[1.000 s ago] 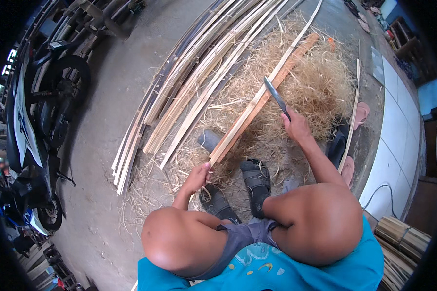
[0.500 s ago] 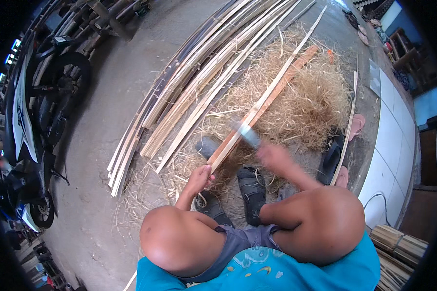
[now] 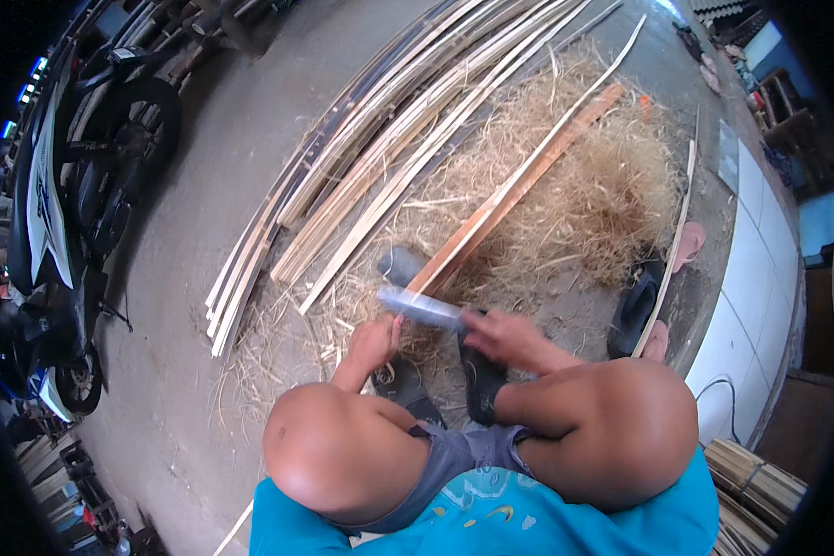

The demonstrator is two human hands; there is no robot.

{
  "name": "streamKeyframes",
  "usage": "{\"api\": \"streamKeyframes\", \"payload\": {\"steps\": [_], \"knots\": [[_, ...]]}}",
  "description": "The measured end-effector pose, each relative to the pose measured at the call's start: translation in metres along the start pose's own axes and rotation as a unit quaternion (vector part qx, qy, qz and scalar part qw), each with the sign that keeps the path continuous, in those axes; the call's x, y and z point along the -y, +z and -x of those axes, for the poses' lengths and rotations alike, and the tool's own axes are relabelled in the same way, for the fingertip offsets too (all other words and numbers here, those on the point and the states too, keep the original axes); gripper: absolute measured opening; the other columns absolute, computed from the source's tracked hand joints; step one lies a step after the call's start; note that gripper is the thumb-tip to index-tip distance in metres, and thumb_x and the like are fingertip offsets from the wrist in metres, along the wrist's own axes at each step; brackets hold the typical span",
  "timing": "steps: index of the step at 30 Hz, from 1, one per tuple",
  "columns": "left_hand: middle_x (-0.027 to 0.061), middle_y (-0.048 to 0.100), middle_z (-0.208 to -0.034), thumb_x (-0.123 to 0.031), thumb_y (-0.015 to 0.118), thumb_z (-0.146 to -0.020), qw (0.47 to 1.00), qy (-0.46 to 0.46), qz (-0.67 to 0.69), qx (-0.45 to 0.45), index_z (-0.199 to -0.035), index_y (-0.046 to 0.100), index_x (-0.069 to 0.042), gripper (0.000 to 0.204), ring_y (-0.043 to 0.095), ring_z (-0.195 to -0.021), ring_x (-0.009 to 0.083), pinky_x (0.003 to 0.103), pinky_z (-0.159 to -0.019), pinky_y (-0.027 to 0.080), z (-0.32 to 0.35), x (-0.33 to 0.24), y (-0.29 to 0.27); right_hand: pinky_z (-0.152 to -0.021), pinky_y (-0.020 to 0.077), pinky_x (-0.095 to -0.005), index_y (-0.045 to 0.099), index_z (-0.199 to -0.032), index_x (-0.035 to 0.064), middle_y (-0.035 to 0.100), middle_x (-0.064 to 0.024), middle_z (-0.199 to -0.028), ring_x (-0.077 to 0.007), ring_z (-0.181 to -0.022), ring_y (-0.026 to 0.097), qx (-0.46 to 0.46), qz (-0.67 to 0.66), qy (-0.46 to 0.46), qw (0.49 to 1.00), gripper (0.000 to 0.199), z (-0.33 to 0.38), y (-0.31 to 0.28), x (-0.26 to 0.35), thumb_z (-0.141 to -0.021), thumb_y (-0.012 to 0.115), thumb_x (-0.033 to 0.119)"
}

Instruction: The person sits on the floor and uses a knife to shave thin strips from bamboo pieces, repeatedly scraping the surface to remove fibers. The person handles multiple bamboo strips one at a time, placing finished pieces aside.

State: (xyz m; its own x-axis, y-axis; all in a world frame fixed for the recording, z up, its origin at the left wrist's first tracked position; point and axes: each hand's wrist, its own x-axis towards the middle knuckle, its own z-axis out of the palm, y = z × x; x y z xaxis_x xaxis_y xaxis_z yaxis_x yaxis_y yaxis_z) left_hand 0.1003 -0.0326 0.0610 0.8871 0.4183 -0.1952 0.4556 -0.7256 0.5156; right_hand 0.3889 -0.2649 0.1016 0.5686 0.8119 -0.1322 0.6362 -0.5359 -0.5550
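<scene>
Nearest the camera, the person squatted in a turquoise shirt (image 3: pixel 491 510) and grey shorts (image 3: pixel 454 459), knees bare, feet in dark sandals (image 3: pixel 482 375) on the concrete floor (image 3: pixel 232 167). Just beyond the knees, the left hand (image 3: pixel 372 345) was closed around the near end of a long flat pale bamboo strip (image 3: pixel 510 190), which ran away up and to the right across the shavings. The right hand (image 3: pixel 500 332) was wrapped round the handle of a broad steel-bladed knife (image 3: pixel 420 308), its blade blurred and lying crosswise at the strip's near end, close to the left hand; whether the edge was touching the bamboo could not be told.

As a judgement, the work looked well under way but unfinished: the strip in hand was at the blade, and a deep heap of straw-coloured bamboo shavings (image 3: pixel 574 195) spread under and past it spoke of much paring already done. Further left lay a long bundle of pale split bamboo slats (image 3: pixel 371 176), laid side by side; whether these were finished or waiting could not be told. A thin curved bamboo sliver (image 3: pixel 676 241) lay on the right by pink sandals (image 3: pixel 688 246). Furthest left stood a parked black-and-white motorcycle (image 3: pixel 65 213).
</scene>
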Motion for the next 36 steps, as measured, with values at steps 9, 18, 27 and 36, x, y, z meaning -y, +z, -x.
{"api": "streamKeyframes", "payload": {"steps": [9,18,27,36], "knots": [[0.0222,0.067,-0.080,-0.042,0.040,-0.107,0.969,-0.128,0.184,0.108,-0.089,0.067,0.000,0.052,0.067,-0.079,0.0365,0.045,-0.076,0.050,-0.013,-0.022,-0.017,-0.094,0.0505,-0.0441,0.064,-0.122,0.0034,0.069,-0.0224,-0.113,-0.0364,-0.107,0.066,-0.116,-0.006,0.086,0.990,0.041,-0.020,-0.050,-0.079,-0.100,0.053,0.036],[0.0142,0.060,-0.066,-0.045,0.038,-0.107,0.960,-0.141,0.192,0.147,-0.087,0.066,-0.001,0.056,0.061,-0.065,0.0282,0.042,-0.068,0.049,0.032,0.019,-0.002,-0.096,0.0511,-0.0456,0.059,-0.137,0.0100,0.069,-0.0217,-0.116,-0.0326,-0.108,0.068,-0.028,-0.022,0.222,0.974,0.048,-0.051,-0.078,-0.057,-0.098,0.060,0.038],[-0.0018,0.049,-0.059,-0.051,0.048,-0.104,0.854,-0.235,0.413,0.214,-0.082,0.065,-0.002,0.056,0.046,-0.054,0.0106,0.030,-0.052,0.039,0.086,0.029,-0.031,-0.092,0.0527,-0.0490,0.061,-0.130,0.0133,0.069,-0.0209,-0.113,-0.0416,-0.104,0.066,-0.032,-0.084,0.097,0.991,0.042,-0.021,-0.032,-0.031,-0.098,0.056,0.040],[0.0015,0.058,-0.066,-0.051,0.049,-0.104,0.872,-0.284,0.336,0.216,-0.088,0.069,-0.001,0.056,0.053,-0.060,0.0141,0.032,-0.059,0.045,0.096,0.034,-0.037,-0.092,0.0522,-0.0495,0.058,-0.137,0.0166,0.068,-0.0252,-0.116,-0.0374,-0.108,0.067,-0.037,0.014,0.112,0.993,0.045,-0.023,-0.065,-0.091,-0.099,0.057,0.042]]}}
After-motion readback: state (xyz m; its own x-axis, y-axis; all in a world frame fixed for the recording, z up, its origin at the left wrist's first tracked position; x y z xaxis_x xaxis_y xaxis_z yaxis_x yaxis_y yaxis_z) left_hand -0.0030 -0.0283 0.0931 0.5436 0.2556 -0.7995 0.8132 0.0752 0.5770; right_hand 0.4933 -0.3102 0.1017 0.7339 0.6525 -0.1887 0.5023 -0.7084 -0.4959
